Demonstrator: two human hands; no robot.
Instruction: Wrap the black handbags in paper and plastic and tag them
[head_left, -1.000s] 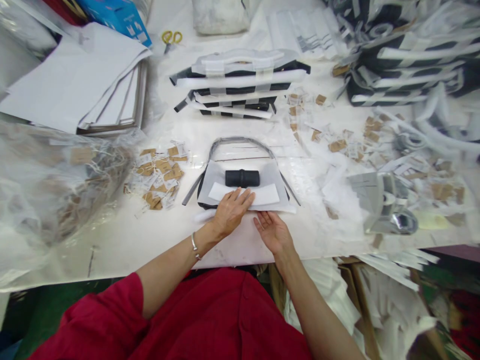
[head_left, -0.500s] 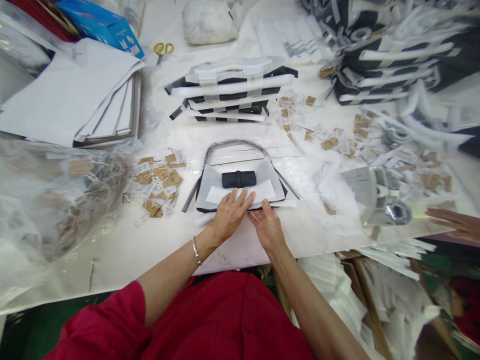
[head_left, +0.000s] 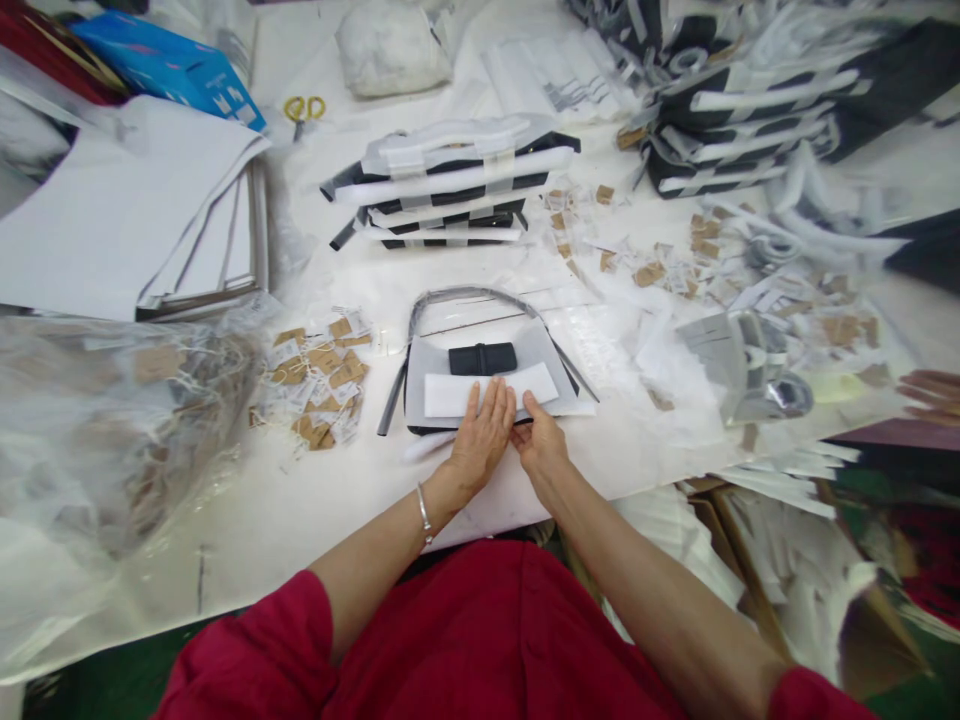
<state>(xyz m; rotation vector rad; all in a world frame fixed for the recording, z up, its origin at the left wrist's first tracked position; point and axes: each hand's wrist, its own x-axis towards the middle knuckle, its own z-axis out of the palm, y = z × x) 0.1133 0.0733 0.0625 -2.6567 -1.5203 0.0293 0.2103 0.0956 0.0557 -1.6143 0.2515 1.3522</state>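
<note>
A dark handbag lies flat on the table, its handle looped toward the far side. A pale grey sheet covers its front, with a black clasp or strap piece showing in the middle. Below the clasp is a white foam strip. My left hand lies flat on that strip, fingers stretched out. Close beside it, my right hand grips the bag's near edge, thumb on top and fingers curled underneath, partly hidden.
Wrapped bags are stacked beyond the handbag, more at far right. Brown tags lie left; a clear plastic bag sits farther left. Yellow-handled scissors lie behind. Another person's hand appears at the right edge.
My left hand has slid rightward along the foam strip, closer to my right hand, its fingers now nearer together. More of the strip's left part shows. The camera view has shifted slightly.
</note>
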